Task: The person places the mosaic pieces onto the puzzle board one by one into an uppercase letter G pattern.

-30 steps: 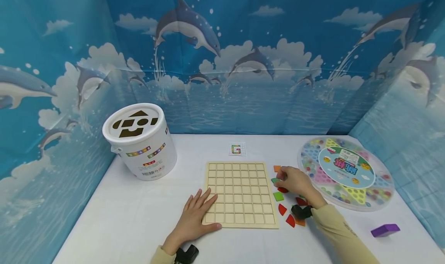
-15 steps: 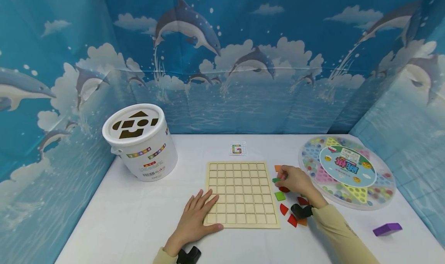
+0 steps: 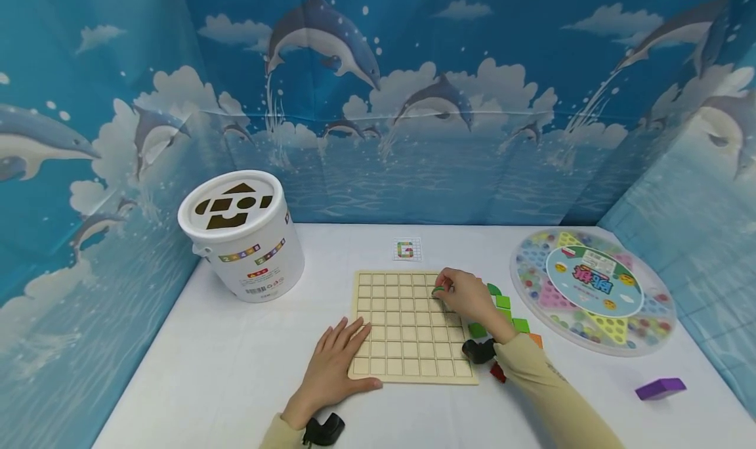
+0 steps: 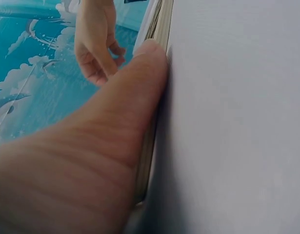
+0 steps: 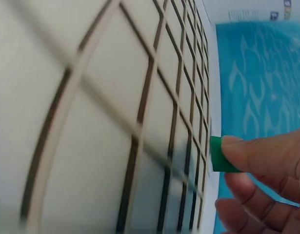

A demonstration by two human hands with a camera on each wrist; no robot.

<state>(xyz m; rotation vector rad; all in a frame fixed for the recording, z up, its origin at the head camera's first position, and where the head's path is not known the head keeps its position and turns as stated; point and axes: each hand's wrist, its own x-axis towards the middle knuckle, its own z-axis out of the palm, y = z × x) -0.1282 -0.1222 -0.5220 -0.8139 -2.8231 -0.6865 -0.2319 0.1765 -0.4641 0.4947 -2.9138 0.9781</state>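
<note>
A wooden grid board (image 3: 407,327) lies flat on the white table. My left hand (image 3: 336,363) rests flat on its near left corner, fingers straight, thumb along the front edge (image 4: 152,146). My right hand (image 3: 463,295) hovers over the board's far right squares and pinches a small green tile (image 3: 438,290) between thumb and fingertips (image 5: 220,153). In the right wrist view the board (image 5: 115,122) fills the frame. Loose green tiles (image 3: 503,302) and orange and red tiles (image 3: 535,339) lie on the table right of the board, partly hidden by my right forearm.
A white shape-sorter bucket (image 3: 242,235) stands at the back left. A round marble game board (image 3: 593,291) lies at the right. A small pattern card (image 3: 407,249) sits behind the grid board. A purple block (image 3: 660,388) lies near the front right. Blue dolphin backdrop walls enclose the table.
My right hand has lifted a green tile from the pile right of the board and moved left over the board's far right squares. The left hand has stayed put.
</note>
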